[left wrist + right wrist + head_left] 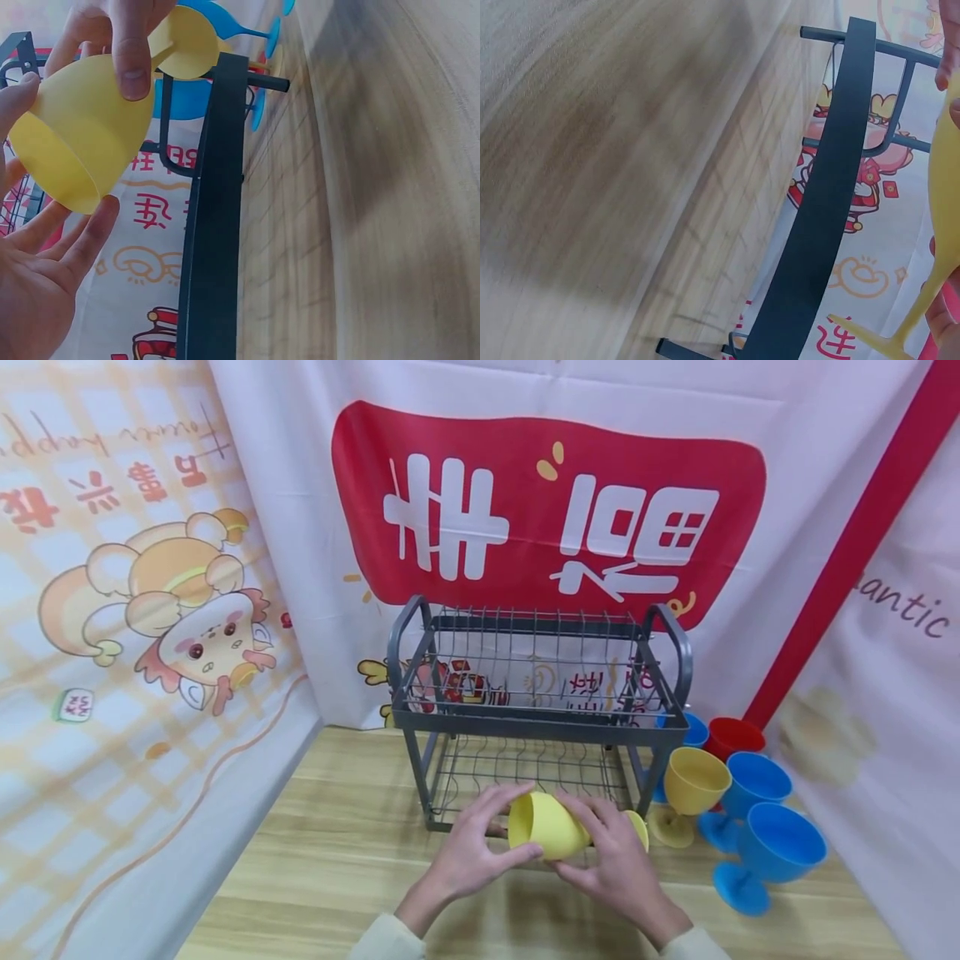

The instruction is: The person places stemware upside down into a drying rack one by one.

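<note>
Both hands hold a yellow plastic goblet [553, 828] tipped on its side, its mouth toward the left and its foot toward the right. The left hand [474, 850] grips it at the rim, thumb on the near side and fingers on the far side. Around the bowl's base and the stem, the right hand [619, 863] has its fingers curled; part of the stem is hidden behind it. In the left wrist view, the goblet's bowl [94, 124] appears between the two hands. Just behind them stands a dark grey two-tier dish rack [540, 729].
Right of the rack stand another yellow goblet [697, 781], a red goblet [735, 739] and several blue goblets [782, 843], all upright. The wooden tabletop [330, 835] extends under everything. Printed cloth [300, 485] hangs behind and at the sides.
</note>
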`<state>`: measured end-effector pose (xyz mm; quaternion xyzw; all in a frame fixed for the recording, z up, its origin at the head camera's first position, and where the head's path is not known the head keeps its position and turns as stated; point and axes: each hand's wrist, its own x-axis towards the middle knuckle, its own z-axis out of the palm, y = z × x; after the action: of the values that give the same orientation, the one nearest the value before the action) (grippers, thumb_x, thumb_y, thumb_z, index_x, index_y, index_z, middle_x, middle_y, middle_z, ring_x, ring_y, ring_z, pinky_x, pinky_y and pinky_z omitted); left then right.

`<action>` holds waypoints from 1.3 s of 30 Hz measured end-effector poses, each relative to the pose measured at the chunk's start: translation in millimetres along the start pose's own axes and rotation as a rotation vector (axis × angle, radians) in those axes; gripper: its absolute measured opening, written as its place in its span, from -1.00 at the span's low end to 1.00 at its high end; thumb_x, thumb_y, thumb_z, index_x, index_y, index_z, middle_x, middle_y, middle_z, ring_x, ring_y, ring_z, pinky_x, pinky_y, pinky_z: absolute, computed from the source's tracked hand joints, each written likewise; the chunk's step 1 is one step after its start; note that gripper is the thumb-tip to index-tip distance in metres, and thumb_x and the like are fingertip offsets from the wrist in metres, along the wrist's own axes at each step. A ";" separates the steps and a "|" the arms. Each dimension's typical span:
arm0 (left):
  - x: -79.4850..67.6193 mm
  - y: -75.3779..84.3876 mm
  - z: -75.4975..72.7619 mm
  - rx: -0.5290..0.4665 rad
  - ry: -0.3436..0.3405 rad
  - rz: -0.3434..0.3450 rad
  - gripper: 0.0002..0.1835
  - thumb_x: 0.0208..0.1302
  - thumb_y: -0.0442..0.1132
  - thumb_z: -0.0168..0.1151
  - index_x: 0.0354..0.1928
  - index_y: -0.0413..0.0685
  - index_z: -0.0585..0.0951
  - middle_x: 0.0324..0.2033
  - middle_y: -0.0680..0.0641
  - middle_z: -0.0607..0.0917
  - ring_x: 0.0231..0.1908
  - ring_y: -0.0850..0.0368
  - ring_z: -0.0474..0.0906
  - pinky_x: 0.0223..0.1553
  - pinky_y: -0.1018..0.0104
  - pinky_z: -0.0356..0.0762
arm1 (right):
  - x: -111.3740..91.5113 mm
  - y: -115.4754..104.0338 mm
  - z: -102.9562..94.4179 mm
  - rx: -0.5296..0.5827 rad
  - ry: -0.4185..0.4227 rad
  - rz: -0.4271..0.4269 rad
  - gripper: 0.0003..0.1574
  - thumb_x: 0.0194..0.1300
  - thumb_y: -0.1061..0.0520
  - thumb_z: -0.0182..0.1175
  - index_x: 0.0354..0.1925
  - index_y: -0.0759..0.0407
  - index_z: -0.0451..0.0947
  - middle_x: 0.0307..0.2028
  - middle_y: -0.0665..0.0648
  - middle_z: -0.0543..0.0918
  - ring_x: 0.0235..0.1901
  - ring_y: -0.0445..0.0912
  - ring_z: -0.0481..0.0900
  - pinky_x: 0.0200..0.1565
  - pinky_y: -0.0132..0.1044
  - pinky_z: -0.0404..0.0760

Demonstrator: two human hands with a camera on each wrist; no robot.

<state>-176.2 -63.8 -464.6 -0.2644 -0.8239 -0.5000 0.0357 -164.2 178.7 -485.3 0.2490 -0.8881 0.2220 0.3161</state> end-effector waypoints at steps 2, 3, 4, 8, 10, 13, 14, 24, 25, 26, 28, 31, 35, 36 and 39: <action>-1.5 -1.3 1.0 -0.015 0.006 0.003 -0.21 0.25 0.14 0.52 0.50 0.59 0.40 0.39 0.11 0.52 0.22 0.03 0.59 0.00 0.27 0.78 | -0.1 -0.3 -0.2 -0.009 -0.011 -0.002 0.28 -0.35 -0.12 0.81 0.41 -0.06 0.54 0.02 0.08 0.68 -0.02 -0.05 0.66 -0.08 -0.06 0.69; -1.9 -1.9 1.7 -0.024 0.009 0.005 -0.22 0.25 0.13 0.52 0.49 0.58 0.41 0.38 0.11 0.53 0.21 0.03 0.59 -0.01 0.30 0.78 | 0.0 -0.4 -0.5 -0.012 -0.017 -0.002 0.28 -0.34 -0.12 0.81 0.41 -0.07 0.54 0.03 0.07 0.68 -0.01 -0.05 0.66 -0.08 -0.06 0.68; -2.4 -2.7 2.4 -0.033 0.014 0.006 -0.22 0.25 0.12 0.53 0.49 0.58 0.42 0.38 0.11 0.53 0.20 0.03 0.60 -0.01 0.32 0.77 | 0.1 -0.5 -0.8 -0.016 -0.023 -0.002 0.29 -0.34 -0.13 0.81 0.42 -0.09 0.53 0.03 0.07 0.68 -0.01 -0.05 0.66 -0.08 -0.07 0.68; -3.6 -5.1 5.3 -0.071 0.040 0.009 -0.24 0.23 0.09 0.55 0.46 0.57 0.45 0.36 0.13 0.55 0.16 0.04 0.62 -0.04 0.38 0.76 | 0.6 -1.4 -2.7 -0.023 -0.048 0.007 0.29 -0.32 -0.12 0.82 0.43 -0.12 0.52 0.06 0.06 0.67 0.02 -0.05 0.65 -0.06 -0.08 0.66; -4.1 -6.3 6.8 -0.087 0.052 0.012 -0.25 0.23 0.07 0.55 0.45 0.56 0.47 0.36 0.13 0.56 0.15 0.04 0.63 -0.05 0.37 0.77 | 0.8 -3.0 -3.8 -0.025 -0.064 0.021 0.29 -0.32 -0.11 0.82 0.43 -0.13 0.51 0.07 0.06 0.67 0.04 -0.05 0.64 -0.04 -0.07 0.67; -4.7 -7.8 8.7 -0.108 0.069 0.008 -0.26 0.22 0.06 0.56 0.44 0.56 0.48 0.36 0.14 0.56 0.16 0.03 0.64 -0.05 0.36 0.77 | 0.4 -5.9 -4.9 -0.018 -0.075 0.047 0.31 -0.31 -0.09 0.83 0.45 -0.12 0.49 0.11 0.07 0.66 0.08 -0.02 0.63 0.03 0.00 0.69; -4.8 -8.3 9.2 -0.116 0.076 0.004 -0.26 0.22 0.05 0.56 0.43 0.55 0.48 0.35 0.13 0.57 0.16 0.01 0.64 -0.04 0.36 0.77 | 0.2 -6.9 -5.2 -0.014 -0.067 0.050 0.32 -0.32 -0.08 0.83 0.45 -0.10 0.49 0.13 0.09 0.66 0.10 0.00 0.62 0.06 0.04 0.70; -6.2 -13.0 7.8 -0.213 0.215 -0.082 -0.23 0.22 -0.03 0.56 0.47 0.36 0.48 0.34 0.01 0.58 0.15 -0.04 0.66 -0.03 0.29 0.79 | -6.1 -15.4 -4.9 0.129 0.205 0.042 -0.19 0.16 -0.15 0.60 0.26 0.19 0.62 0.15 0.19 0.70 0.12 0.07 0.62 0.37 -0.52 0.42; -6.3 -13.5 7.5 -0.223 0.222 -0.081 -0.23 0.22 -0.04 0.56 0.47 0.36 0.48 0.34 -0.01 0.57 0.16 -0.07 0.66 -0.04 0.29 0.79 | -7.9 -16.1 -4.1 0.149 0.213 0.057 -0.27 0.19 -0.12 0.58 0.19 0.22 0.64 0.11 0.18 0.71 0.08 0.05 0.64 0.34 -0.57 0.42; -6.4 -13.9 7.4 -0.233 0.227 -0.078 -0.24 0.22 -0.05 0.57 0.46 0.37 0.48 0.33 -0.01 0.57 0.16 -0.08 0.66 -0.04 0.28 0.80 | -9.5 -17.2 -3.2 0.165 0.214 0.079 -0.35 0.21 -0.09 0.57 0.12 0.24 0.65 0.04 0.16 0.73 0.02 0.02 0.66 0.27 -0.56 0.49; -6.7 -15.0 7.9 -0.239 0.237 -0.071 -0.24 0.22 -0.07 0.57 0.45 0.41 0.48 0.32 -0.02 0.56 0.16 -0.11 0.66 -0.05 0.26 0.80 | -12.2 -20.0 -0.9 0.222 0.172 0.184 -0.50 0.21 0.00 0.58 0.02 0.18 0.66 -0.06 0.06 0.75 -0.08 -0.08 0.69 0.11 -0.49 0.62; -7.1 -16.4 10.0 -0.262 0.251 -0.059 -0.24 0.20 -0.10 0.58 0.43 0.40 0.48 0.31 -0.02 0.55 0.15 -0.13 0.66 -0.02 0.17 0.82 | -13.8 -24.8 1.5 0.412 0.038 0.442 -0.61 0.28 0.03 0.53 0.02 0.05 0.65 -0.09 -0.05 0.76 -0.13 -0.20 0.70 -0.03 -0.37 0.70; -8.8 -18.8 15.1 -0.311 0.238 -0.055 -0.23 0.20 -0.15 0.57 0.43 0.23 0.45 0.32 -0.10 0.53 0.16 -0.13 0.65 0.04 0.13 0.80 | -11.5 -29.1 2.6 0.661 -0.090 0.746 -0.56 0.42 -0.10 0.41 0.15 0.03 0.65 0.00 0.02 0.78 -0.05 -0.21 0.71 0.01 -0.38 0.69; -10.1 -19.5 17.0 -0.326 0.226 -0.061 -0.23 0.19 -0.16 0.57 0.43 0.16 0.43 0.31 -0.12 0.53 0.16 -0.13 0.65 0.06 0.15 0.80 | -11.2 -29.5 2.8 0.701 -0.104 0.786 -0.52 0.42 -0.11 0.40 0.19 0.05 0.64 0.03 0.05 0.78 -0.04 -0.19 0.72 0.02 -0.39 0.70; -15.2 -22.2 24.1 -0.370 0.180 -0.082 -0.18 0.15 -0.21 0.60 0.40 0.00 0.37 0.31 -0.16 0.52 0.17 -0.10 0.65 0.10 0.21 0.78 | -14.1 -28.5 4.8 0.778 -0.112 0.850 -0.44 0.39 -0.06 0.43 0.24 0.13 0.60 0.04 0.14 0.77 -0.03 -0.16 0.74 0.02 -0.40 0.73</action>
<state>-168.7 -57.5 -499.3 -0.1869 -0.7217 -0.6653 0.0399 -140.3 158.2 -491.4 -0.0205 -0.7786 0.6261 0.0370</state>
